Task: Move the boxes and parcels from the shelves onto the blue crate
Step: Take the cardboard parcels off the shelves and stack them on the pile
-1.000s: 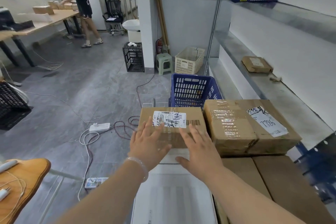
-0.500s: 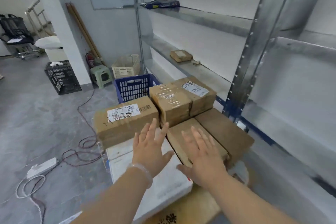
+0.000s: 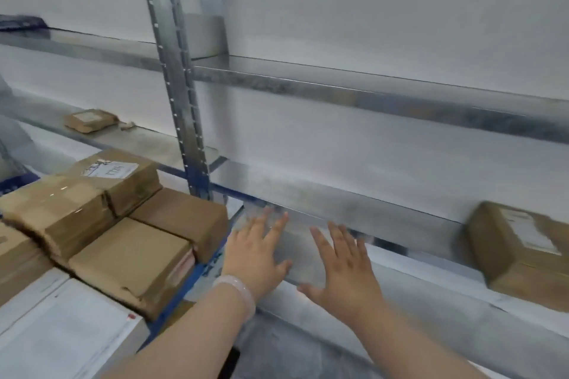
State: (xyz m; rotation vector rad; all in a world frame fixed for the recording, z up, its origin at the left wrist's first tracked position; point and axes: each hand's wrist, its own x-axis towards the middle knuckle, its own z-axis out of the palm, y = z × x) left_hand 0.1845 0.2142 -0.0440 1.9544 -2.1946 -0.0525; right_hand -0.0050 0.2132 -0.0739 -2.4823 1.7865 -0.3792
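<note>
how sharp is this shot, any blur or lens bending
Head view: blur smears the box on the right shelf and softens both the left hand and the right hand; head view: the wide lens tilts the metal upright and slants the shelf edge; head view: light is soft and even, no hard shadows.

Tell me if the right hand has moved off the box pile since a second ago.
Yes. The right hand has swung rightward off the stacked boxes and now hovers open before the shelf, right of the upright post.
</note>
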